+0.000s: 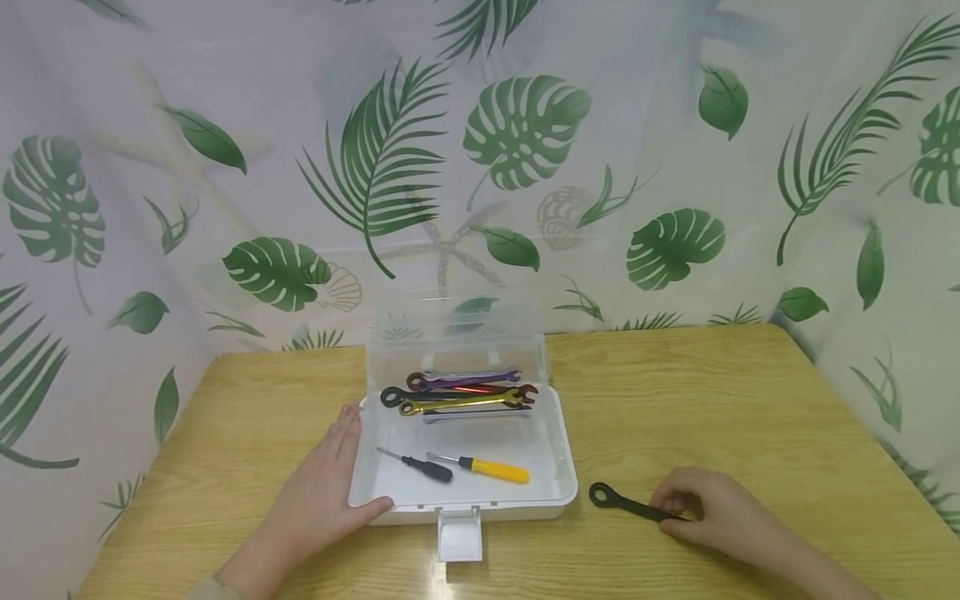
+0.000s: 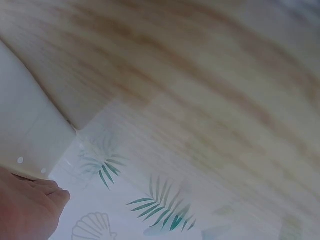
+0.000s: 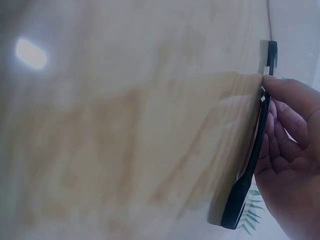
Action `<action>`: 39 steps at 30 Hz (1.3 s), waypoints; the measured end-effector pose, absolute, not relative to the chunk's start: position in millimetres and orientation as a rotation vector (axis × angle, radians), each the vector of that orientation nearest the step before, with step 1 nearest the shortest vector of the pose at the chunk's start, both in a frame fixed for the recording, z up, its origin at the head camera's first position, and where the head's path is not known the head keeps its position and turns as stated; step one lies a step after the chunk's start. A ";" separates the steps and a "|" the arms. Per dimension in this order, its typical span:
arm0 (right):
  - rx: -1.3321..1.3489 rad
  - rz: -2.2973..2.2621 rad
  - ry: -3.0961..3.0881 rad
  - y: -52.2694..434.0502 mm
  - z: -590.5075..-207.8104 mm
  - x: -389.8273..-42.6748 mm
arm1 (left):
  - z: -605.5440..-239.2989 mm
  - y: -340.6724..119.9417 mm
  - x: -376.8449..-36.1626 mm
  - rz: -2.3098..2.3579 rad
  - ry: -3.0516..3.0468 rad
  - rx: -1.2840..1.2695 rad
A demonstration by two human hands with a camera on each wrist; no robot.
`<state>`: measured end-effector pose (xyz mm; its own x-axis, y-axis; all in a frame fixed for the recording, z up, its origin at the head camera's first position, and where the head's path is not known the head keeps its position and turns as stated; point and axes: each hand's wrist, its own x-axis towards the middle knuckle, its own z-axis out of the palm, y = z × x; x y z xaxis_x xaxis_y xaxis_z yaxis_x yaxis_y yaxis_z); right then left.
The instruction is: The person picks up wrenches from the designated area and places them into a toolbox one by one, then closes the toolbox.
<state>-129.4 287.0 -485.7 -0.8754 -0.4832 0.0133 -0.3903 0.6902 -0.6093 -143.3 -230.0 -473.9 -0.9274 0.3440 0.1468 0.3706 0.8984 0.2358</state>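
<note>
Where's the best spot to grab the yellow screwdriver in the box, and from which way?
Probably by its fat yellow handle, from straight above. The yellow screwdriver lies flat on the bottom of the white box, and the thin metal tip beside the black screwdriver is harder to pinch.

Matt black wrench (image 1: 626, 502), glossy translucent plastic box (image 1: 558, 467), smooth wood-grain table (image 1: 712, 400)

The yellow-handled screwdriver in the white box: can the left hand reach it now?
Probably yes: the left hand rests on the open box's left rim, and nothing covers the yellow-handled screwdriver.
</note>
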 end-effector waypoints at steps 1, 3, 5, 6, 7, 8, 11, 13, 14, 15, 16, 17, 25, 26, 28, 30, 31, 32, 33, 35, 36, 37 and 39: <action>-0.708 -0.933 2.751 286.7 -485.4 -129.6 | -474.2 -230.3 -143.6 -0.399 -2.960 -0.559; -0.685 -0.913 2.756 285.9 -485.0 -129.9 | -474.8 -230.5 -144.2 -0.397 -2.968 -0.555; -0.659 -0.892 2.764 285.1 -484.6 -130.2 | -475.2 -230.8 -144.7 -0.398 -2.979 -0.551; -0.649 -0.882 2.769 284.6 -484.5 -130.3 | -475.2 -230.9 -144.8 -0.399 -2.980 -0.550; -0.636 -0.875 2.771 284.1 -484.4 -130.3 | -475.2 -231.0 -144.9 -0.400 -2.976 -0.552; -0.630 -0.866 2.778 283.5 -484.5 -130.4 | -475.3 -231.1 -144.9 -0.400 -2.982 -0.548; -0.615 -0.855 2.792 282.0 -484.5 -130.0 | -475.0 -231.3 -144.8 -0.396 -2.973 -0.551; -0.606 -0.855 2.797 281.1 -484.5 -129.5 | -474.9 -231.3 -144.6 -0.390 -2.964 -0.555; -0.603 -0.856 2.800 280.6 -484.4 -129.2 | -474.8 -231.5 -144.5 -0.389 -2.963 -0.556; -0.595 -0.858 2.798 280.2 -484.3 -129.0 | -474.9 -231.5 -144.3 -0.392 -2.959 -0.558; -0.584 -0.861 2.793 279.8 -484.1 -128.8 | -475.0 -231.7 -144.3 -0.391 -2.955 -0.561; -0.576 -0.866 2.789 279.5 -483.9 -128.7 | -475.0 -231.7 -144.1 -0.393 -2.953 -0.563; -0.551 -0.915 2.746 279.3 -482.3 -129.8 | -475.9 -231.3 -144.7 -0.396 -2.959 -0.562; -0.550 -0.924 2.739 279.2 -482.1 -130.1 | -476.0 -231.3 -144.8 -0.398 -2.965 -0.558; -0.542 -0.939 2.727 278.9 -481.7 -130.6 | -475.8 -230.9 -145.0 -0.404 -2.977 -0.550; -0.535 -0.951 2.718 278.6 -481.4 -131.1 | -475.4 -230.6 -145.0 -0.405 -2.987 -0.543; -0.532 -0.955 2.713 278.4 -481.2 -131.3 | -475.2 -230.4 -145.0 -0.404 -2.989 -0.541; -0.530 -0.962 2.707 278.3 -481.0 -131.6 | -474.8 -230.2 -144.8 -0.403 -2.992 -0.539; -0.530 -0.966 2.702 278.1 -480.8 -131.9 | -474.6 -230.0 -144.6 -0.403 -2.993 -0.538; -0.537 -0.974 2.691 278.1 -480.4 -132.2 | -474.2 -229.7 -144.5 -0.401 -2.997 -0.537; -0.542 -0.976 2.687 278.2 -480.1 -132.4 | -474.0 -229.6 -144.5 -0.400 -2.998 -0.537; -0.548 -0.981 2.681 278.2 -479.9 -132.6 | -473.8 -229.5 -144.4 -0.399 -2.999 -0.537; -0.554 -0.990 2.671 278.4 -479.5 -133.1 | -473.8 -229.6 -144.6 -0.399 -2.998 -0.538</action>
